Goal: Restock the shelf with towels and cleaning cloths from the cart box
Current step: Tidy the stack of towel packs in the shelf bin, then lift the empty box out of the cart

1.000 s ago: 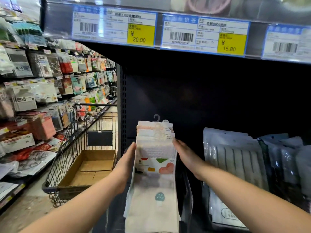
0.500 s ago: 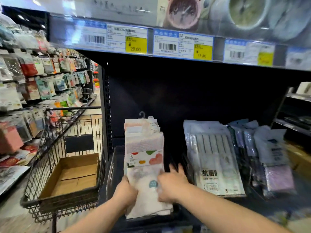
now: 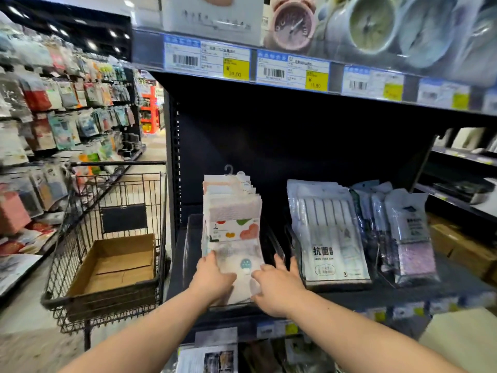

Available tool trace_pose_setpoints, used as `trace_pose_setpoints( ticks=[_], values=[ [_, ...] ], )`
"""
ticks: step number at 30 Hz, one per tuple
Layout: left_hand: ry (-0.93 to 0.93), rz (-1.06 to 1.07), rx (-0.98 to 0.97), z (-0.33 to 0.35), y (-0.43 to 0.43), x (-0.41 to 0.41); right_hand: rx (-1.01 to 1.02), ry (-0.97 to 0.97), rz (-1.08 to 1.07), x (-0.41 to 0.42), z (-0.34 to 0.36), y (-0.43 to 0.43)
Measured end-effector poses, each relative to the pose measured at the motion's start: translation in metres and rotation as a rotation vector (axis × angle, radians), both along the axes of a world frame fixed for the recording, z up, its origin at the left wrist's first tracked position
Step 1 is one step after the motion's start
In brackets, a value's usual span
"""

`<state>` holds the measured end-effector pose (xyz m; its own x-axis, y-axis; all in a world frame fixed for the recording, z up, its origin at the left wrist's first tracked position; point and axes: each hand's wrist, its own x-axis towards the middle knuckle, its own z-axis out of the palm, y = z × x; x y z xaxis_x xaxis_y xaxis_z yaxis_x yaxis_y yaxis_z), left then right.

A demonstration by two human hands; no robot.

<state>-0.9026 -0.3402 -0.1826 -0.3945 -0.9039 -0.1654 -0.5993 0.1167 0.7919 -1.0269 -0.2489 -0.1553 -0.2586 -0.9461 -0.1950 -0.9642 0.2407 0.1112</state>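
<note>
A row of packaged cloths (image 3: 233,211), white with coloured hearts and a small mushroom print, stands leaning in a clear tray (image 3: 189,246) on the dark shelf. My left hand (image 3: 212,278) lies flat on the lower left of the front pack. My right hand (image 3: 279,284) presses on its lower right edge, fingers spread. Both hands touch the pack near the tray's front. The brown cardboard box (image 3: 115,267) in the black wire cart (image 3: 70,238) on the left looks empty.
To the right stand white antibacterial towel packs (image 3: 330,232) and grey and purple cloth packs (image 3: 408,238). The shelf above (image 3: 282,68) carries price labels and boxed alarm clocks. Hanging goods fill the aisle wall at left. A lower shelf holds more packs.
Both hands slid down from the upper sides of the cloth row to the bottom of the front pack. My view pulled back and tilted up, showing the clocks above.
</note>
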Motion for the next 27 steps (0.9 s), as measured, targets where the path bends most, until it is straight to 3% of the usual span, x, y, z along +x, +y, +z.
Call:
trace_pose_setpoints(
  ticks=[8,13,18,27],
  values=[
    [-0.208,0.023,-0.33,0.023,0.041,0.048,-0.139,-0.078,0.165,0.026,0.017,0.018],
    [-0.555,0.045,-0.503,0.024,0.065,0.104,-0.14,-0.112,0.239,0.056,0.018,0.024],
    [-0.705,0.133,-0.444,0.008,0.074,0.169,-0.103,-0.147,0.323,0.106,0.006,0.024],
    [-0.784,0.201,-0.343,-0.022,0.061,0.282,-0.018,-0.144,0.387,0.208,-0.014,-0.018]
  ],
)
